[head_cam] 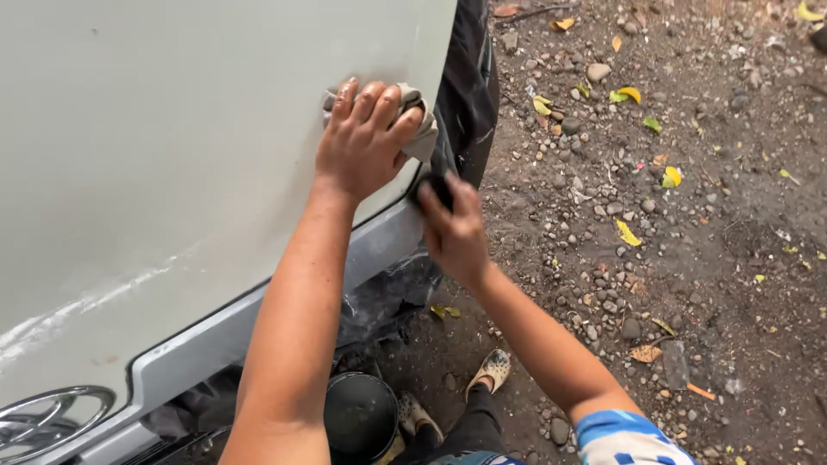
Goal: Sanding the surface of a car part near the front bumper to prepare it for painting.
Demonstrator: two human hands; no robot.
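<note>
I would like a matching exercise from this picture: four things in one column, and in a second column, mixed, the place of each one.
Things:
1. grey cloth
2. black bucket
3. yellow leaves
4. right hand

Places:
A. scattered on the stony ground at the right
B. on the ground below the arms, beside the feet
C. pressed on the white car panel under the left hand
D. at the dark edge of the panel, just above the grey trim strip

Pairs: 1-C, 2-B, 3-A, 4-D
</note>
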